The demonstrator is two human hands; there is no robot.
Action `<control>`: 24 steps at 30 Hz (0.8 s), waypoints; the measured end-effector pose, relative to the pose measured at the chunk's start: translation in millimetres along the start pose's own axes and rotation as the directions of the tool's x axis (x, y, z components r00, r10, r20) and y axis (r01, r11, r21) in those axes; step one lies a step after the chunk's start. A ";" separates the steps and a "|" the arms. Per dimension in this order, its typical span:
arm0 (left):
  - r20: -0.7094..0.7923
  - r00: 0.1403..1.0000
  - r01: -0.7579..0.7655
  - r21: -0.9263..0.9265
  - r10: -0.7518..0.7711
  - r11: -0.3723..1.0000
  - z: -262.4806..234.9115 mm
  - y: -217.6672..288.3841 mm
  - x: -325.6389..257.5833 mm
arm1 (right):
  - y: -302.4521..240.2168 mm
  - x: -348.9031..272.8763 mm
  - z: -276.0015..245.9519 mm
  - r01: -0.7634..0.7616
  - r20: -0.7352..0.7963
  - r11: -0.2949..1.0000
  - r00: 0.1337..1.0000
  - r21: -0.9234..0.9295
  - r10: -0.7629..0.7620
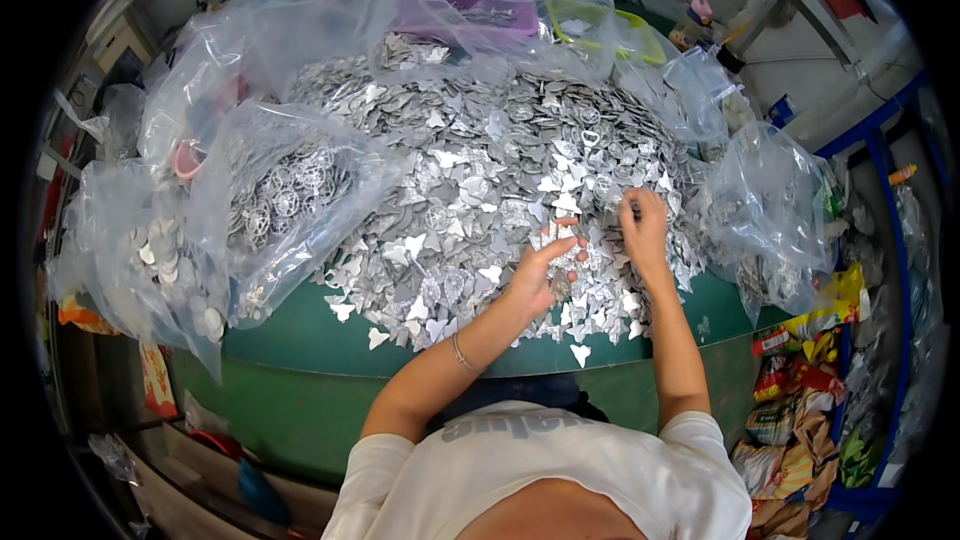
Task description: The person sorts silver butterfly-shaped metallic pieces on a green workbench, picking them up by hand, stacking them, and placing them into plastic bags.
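The left hand (538, 275) is curling its grip around a few small silver metal pieces, fingers half closed, though exactly what it is pinching is hard to make out. The right hand (643, 225) is pressing fingers-down into the pile of metal pieces (470, 180), its fingertips buried, so I cannot tell its grip. The pile is covering the green tabletop (330, 345); clear plastic bags (270, 195) are blurring their contents.

Both hands (590, 250) sorting silver metal pieces (470, 190) heap.
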State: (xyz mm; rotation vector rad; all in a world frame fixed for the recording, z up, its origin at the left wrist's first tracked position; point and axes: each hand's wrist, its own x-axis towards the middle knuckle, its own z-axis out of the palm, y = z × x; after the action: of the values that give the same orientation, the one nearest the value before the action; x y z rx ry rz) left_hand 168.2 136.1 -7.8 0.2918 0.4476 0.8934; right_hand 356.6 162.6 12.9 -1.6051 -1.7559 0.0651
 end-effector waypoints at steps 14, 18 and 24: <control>0.049 0.999 -0.004 -0.041 0.006 0.999 -0.9 2.1 -1.3 | -19.3 71.8 67.3 0.318 0.039 0.926 0.948 -0.205 -0.317; -0.043 0.995 -0.097 -0.079 0.094 0.992 1.4 7.3 -1.0 | -15.6 74.6 63.3 0.298 0.081 0.931 0.955 -0.210 -0.287; -0.115 0.974 -0.207 -0.123 0.193 0.971 2.9 11.5 0.5 | -44.3 45.9 29.3 -0.364 0.465 0.773 0.880 0.520 0.102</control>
State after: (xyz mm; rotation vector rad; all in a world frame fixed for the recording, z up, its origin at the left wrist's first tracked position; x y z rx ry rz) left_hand 162.1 143.2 -0.5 0.1699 0.4560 1.1351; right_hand 306.4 206.0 35.8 -1.3726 -1.5742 1.0575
